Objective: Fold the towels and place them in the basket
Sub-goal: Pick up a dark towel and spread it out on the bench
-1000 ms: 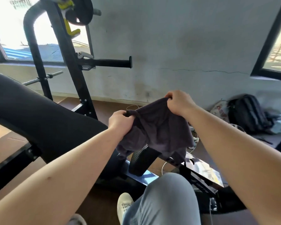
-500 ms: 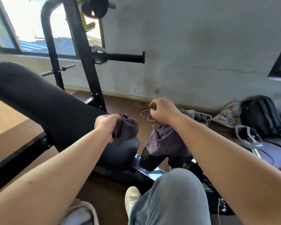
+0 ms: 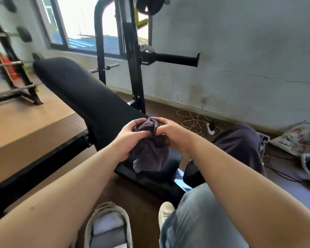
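Gripping the same bunched edge from either side, the left hand [image 3: 128,138] and right hand [image 3: 170,136] both clench the dark towel [image 3: 149,153], knuckles nearly touching above the end of the black bench pad [image 3: 82,90]. The towel sits between the two hands and hangs straight down below them, its long axis vertical, loose corner lowest. Neither hand is nearer; each has a share of the top. The basket [image 3: 107,228], already holding pale cloth, lies well below and nearer the body, on the left hand's side.
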